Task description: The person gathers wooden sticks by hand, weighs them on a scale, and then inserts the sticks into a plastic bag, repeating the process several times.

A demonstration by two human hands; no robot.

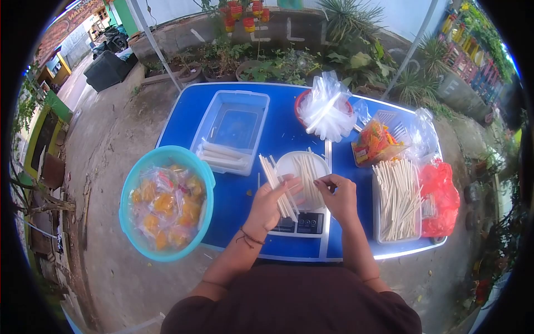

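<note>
A bundle of pale sticks (278, 187) lies across my left hand (272, 200), held between its thumb and fingers. My right hand (337, 196) is at the right edge of a round white plate (285, 162), its thumb and index finger pinched together; whatever they may hold is too small to make out. More pale sticks (307, 178) lie on the plate between my hands. The plate rests on a digital scale (309, 223), whose buttons show below it.
A turquoise basin (126, 206) of bagged orange food stands left. Behind are a clear tray (236, 119) with white packets and a red bowl (298, 106) of plastic bags. At right stand a stick container (396, 240), a basket (361, 156) and a red bag (442, 195).
</note>
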